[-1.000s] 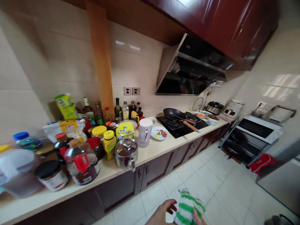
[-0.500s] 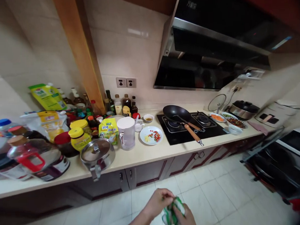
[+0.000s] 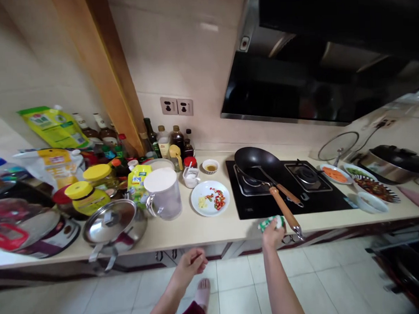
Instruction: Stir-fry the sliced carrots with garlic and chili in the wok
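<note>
Green-and-white cloth (image 3: 266, 223) was clamped in the right hand (image 3: 274, 235) at the desk's front edge (image 3: 230, 233). Well apart, the left hand (image 3: 190, 264) hung partly open, loosely curled.

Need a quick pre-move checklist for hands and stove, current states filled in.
1. Cloth in right hand: ok, held at the front of the counter.
2. Left hand free: ok, nothing shows in it.
3. Pan handle clear of the cloth: not ok, it juts toward the counter's front edge right beside it.
4. Plate of chopped peppers clear of both hands: ok, apart from them.
5. Flame off under the pan: cannot tell, the pan hides part of the burner.
</note>
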`<state>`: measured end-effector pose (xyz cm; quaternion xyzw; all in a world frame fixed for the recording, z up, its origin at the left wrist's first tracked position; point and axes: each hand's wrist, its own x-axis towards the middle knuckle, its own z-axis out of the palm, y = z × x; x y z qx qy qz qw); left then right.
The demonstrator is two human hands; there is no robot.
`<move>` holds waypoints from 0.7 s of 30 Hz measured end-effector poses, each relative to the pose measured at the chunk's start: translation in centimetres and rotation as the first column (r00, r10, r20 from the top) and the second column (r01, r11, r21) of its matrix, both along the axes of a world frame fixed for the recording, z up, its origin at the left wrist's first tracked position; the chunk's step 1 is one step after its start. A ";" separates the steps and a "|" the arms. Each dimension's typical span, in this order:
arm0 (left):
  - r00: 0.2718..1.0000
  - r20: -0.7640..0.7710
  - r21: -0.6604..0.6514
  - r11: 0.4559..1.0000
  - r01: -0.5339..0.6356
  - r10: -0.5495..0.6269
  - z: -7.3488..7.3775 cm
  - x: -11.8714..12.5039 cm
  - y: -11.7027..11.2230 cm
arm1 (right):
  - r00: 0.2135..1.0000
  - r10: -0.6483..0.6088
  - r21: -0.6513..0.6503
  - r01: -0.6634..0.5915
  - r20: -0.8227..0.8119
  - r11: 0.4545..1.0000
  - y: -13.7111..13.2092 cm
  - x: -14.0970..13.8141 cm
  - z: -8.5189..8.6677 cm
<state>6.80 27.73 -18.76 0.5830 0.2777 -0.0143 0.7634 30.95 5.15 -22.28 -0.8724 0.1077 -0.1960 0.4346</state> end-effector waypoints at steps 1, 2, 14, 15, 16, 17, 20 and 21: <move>1.000 0.007 -0.011 1.000 -0.017 0.017 0.0 0.9 0.5 | 0.997 -0.075 -0.020 0.075 -0.008 0.997 0.3 1.6 0.2; 0.999 0.013 -0.027 0.999 -0.035 0.035 0.0 1.9 1.0 | 0.991 -0.134 -0.046 0.134 -0.012 0.990 0.7 3.1 0.5; 0.949 -0.075 -0.053 0.949 -0.311 0.307 -0.9 12.9 7.0 | 0.907 0.422 -0.427 -0.380 0.005 0.821 6.2 3.1 -1.4; 0.942 -0.072 -0.042 0.942 -0.332 0.329 -1.2 13.4 7.0 | 0.901 0.434 -0.463 -0.381 0.008 0.800 6.0 2.7 -1.2; 0.933 -0.070 -0.030 0.934 -0.355 0.352 -1.5 13.9 7.0 | 0.903 0.429 -0.510 -0.366 0.006 0.778 5.9 2.4 -1.0; 0.923 -0.072 -0.018 0.925 -0.380 0.378 -1.7 14.3 6.9 | 0.906 0.424 -0.564 -0.352 -0.003 0.747 5.8 2.0 -0.9; 0.884 -0.085 0.013 0.888 -0.460 0.459 -2.3 15.1 6.7 | 0.858 0.510 -0.671 -0.413 -0.059 0.616 6.0 1.1 -1.2; 0.871 -0.092 0.019 0.876 -0.482 0.482 -2.4 15.3 6.7 | 0.827 0.558 -0.674 -0.450 -0.066 0.586 6.2 1.0 -1.5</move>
